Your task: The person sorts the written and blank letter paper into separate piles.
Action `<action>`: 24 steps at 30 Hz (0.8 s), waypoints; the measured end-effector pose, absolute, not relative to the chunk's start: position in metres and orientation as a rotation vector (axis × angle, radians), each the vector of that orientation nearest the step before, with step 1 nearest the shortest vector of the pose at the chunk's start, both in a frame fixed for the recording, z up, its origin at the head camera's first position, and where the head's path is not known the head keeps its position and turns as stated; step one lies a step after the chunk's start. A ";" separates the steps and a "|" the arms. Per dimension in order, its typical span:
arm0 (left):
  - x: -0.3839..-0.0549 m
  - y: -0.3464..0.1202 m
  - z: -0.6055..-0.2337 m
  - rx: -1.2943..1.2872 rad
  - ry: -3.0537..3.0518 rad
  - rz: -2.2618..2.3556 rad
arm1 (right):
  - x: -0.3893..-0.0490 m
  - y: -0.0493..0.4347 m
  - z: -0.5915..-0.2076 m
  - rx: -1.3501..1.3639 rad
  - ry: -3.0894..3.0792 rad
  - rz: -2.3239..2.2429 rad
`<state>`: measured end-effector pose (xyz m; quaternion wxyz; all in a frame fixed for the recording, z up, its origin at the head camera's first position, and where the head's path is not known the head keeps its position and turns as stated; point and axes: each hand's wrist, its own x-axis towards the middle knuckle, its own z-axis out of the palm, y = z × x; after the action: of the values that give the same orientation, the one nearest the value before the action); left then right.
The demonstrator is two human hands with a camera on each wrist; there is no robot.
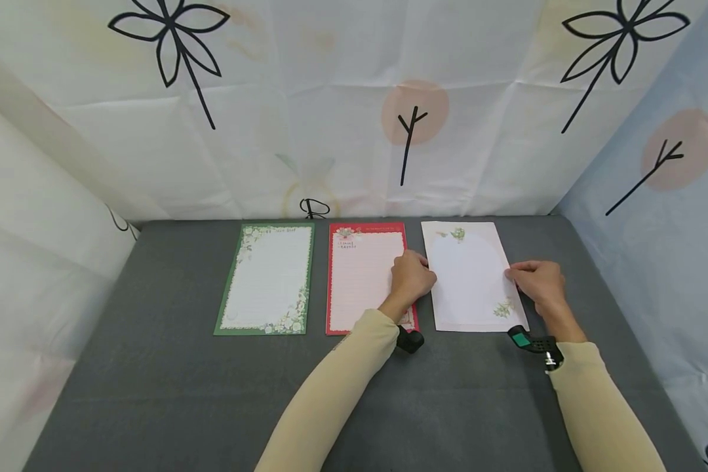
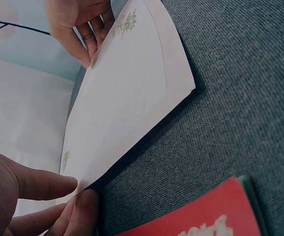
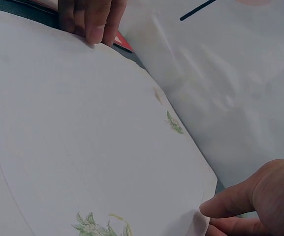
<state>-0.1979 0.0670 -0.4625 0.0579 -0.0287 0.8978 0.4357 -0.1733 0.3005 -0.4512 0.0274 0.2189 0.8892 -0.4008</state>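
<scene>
A pale pink-bordered sheet of stationery paper (image 1: 469, 282) with small green leaf prints lies at the right of the row. My left hand (image 1: 412, 278) pinches its left edge between thumb and fingers, the forearm crossing over the red-bordered sheet. On the opposite edge my right hand (image 1: 539, 283) pinches the paper too. In the left wrist view the sheet (image 2: 127, 93) bows slightly, its near edge raised off the cloth with a shadow beneath. The right wrist view shows the right thumb (image 3: 230, 199) on top of the paper's edge.
A red-bordered lined sheet (image 1: 360, 282) lies left of the pale one, partly under my left arm. Farther left is a green-bordered floral sheet (image 1: 265, 282). Grey cloth (image 1: 212, 400) covers the table, and printed white fabric (image 1: 330, 118) hangs behind it.
</scene>
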 end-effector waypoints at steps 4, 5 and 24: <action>-0.197 0.067 -0.462 -0.083 2.723 1.331 | -0.173 0.298 -0.450 0.689 2.755 -1.229; -0.197 0.067 -0.462 -0.081 2.724 1.333 | -0.173 0.298 -0.449 0.694 2.757 -1.226; -0.186 0.038 -0.454 0.094 2.768 1.495 | -0.171 0.268 -0.440 0.556 2.835 -1.257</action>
<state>-0.1858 0.0383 -0.4542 -0.0029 0.0298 0.8796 0.4748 -0.1713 0.2678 -0.4401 -0.0047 0.1764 0.8999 -0.3989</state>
